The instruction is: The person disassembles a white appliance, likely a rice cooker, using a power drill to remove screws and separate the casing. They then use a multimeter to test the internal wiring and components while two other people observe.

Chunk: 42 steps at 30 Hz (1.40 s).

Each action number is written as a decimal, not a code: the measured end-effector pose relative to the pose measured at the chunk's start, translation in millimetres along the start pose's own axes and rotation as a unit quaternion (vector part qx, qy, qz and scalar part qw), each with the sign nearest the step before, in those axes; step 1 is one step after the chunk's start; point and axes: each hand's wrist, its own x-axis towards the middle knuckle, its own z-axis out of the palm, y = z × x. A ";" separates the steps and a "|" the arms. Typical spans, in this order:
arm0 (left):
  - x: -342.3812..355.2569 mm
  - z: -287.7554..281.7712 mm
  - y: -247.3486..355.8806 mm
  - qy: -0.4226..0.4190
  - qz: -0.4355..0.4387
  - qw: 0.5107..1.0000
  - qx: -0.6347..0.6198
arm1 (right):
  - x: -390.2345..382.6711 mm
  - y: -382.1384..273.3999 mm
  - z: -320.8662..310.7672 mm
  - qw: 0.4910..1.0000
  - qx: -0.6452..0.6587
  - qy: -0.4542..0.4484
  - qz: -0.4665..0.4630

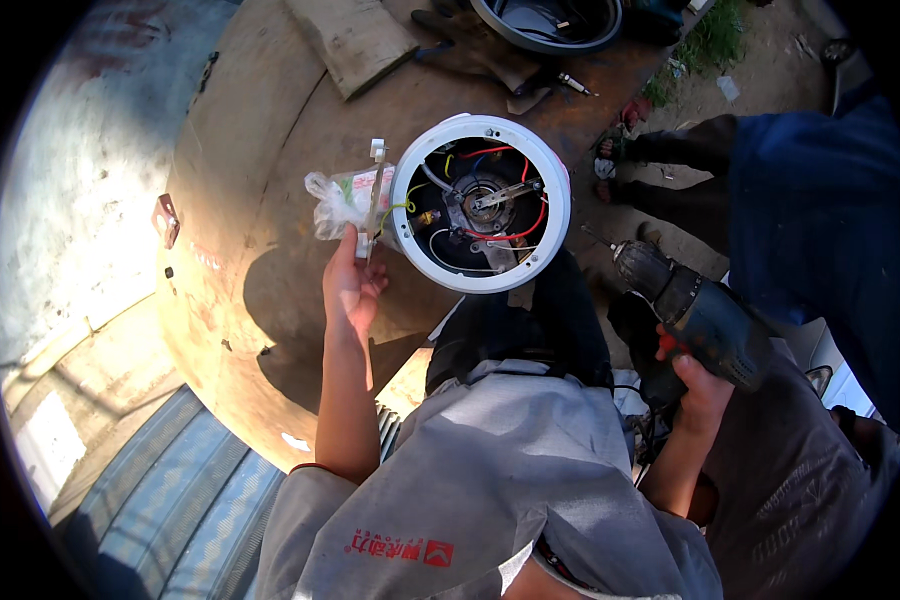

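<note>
My left hand [350, 290] pinches the lower end of a narrow metal strip [375, 190] with a white block at each end. Beside the strip stands a round housing [560, 225] with a white rim, its open top facing up. Inside the housing, red, white, blue and yellow-green wires [505, 236] run around a metal bracket [505, 195] in the centre. A yellow-green wire reaches over the rim toward the strip. My right hand [702, 388] grips a dark power drill [695, 305] at the right, its bit pointing up and left, apart from the housing.
The rusty round table [230, 190] carries a crumpled clear plastic bag [338, 205] behind the strip. Work gloves [355, 40], a dark round basin-like part [550, 30] and a small metal plug [575, 84] lie at the far side. People [810, 210] are close on the right.
</note>
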 end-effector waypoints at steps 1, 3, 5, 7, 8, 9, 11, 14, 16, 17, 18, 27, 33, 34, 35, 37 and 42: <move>-0.4 -3.1 -1.1 -0.002 0.002 1.000 -0.002 | -4.0 2.2 -4.2 1.000 -0.004 -0.022 -0.002; -6.1 -12.4 -2.8 -0.013 0.010 1.000 -0.009 | -10.6 5.2 -2.9 0.997 0.005 -0.077 0.005; -14.5 -19.6 -5.2 -0.005 0.038 0.999 -0.016 | -16.3 8.7 3.2 0.990 0.034 -0.135 0.023; -29.2 -31.1 -12.4 0.026 0.088 0.995 -0.031 | -14.4 3.6 21.8 0.976 0.015 -0.216 0.034; -37.4 -33.3 -14.9 0.039 0.140 0.989 -0.009 | -11.0 -5.4 46.3 0.968 0.019 -0.249 0.025; -48.7 -38.3 -20.4 0.056 0.190 0.980 0.007 | -8.5 1.4 64.9 0.960 -0.033 -0.274 -0.055; -68.0 -54.9 -32.7 0.007 0.248 0.968 0.039 | -5.6 5.3 103.8 0.925 -0.118 -0.329 -0.148; -99.9 -90.3 -50.2 -0.191 0.262 0.941 0.092 | -10.6 14.3 172.4 0.917 -0.079 -0.376 -0.109; -123.1 -101.9 -60.5 -0.265 0.244 0.912 0.195 | -21.5 32.9 212.8 0.934 -0.008 -0.356 -0.031; -128.8 -107.9 -67.6 -0.282 0.268 0.888 0.246 | -23.5 41.3 229.4 0.916 0.025 -0.399 0.038; -135.6 -103.8 -64.8 -0.263 0.306 0.868 0.291 | -31.5 45.2 248.1 0.910 0.114 -0.377 0.127; -135.3 -130.1 -86.7 -0.031 0.275 0.952 0.129 | -42.6 90.4 270.1 0.842 -0.105 -0.526 0.057; -80.9 -182.0 -85.8 0.182 0.224 0.907 0.307 | -31.6 75.8 185.3 0.837 -0.145 -0.485 0.209; -79.3 -183.0 -79.1 0.204 0.205 0.895 0.339 | -30.6 69.6 174.1 0.847 -0.150 -0.460 0.220; -78.4 -184.4 -73.2 0.211 0.190 0.890 0.358 | -29.5 60.0 166.4 0.858 -0.157 -0.434 0.227; -63.5 -199.2 -78.6 0.247 0.176 0.856 0.419 | -27.5 50.1 150.1 0.878 -0.174 -0.389 0.219; -65.7 -194.0 -83.6 0.273 0.216 0.768 0.537 | -24.1 39.5 124.2 0.920 -0.230 -0.276 0.157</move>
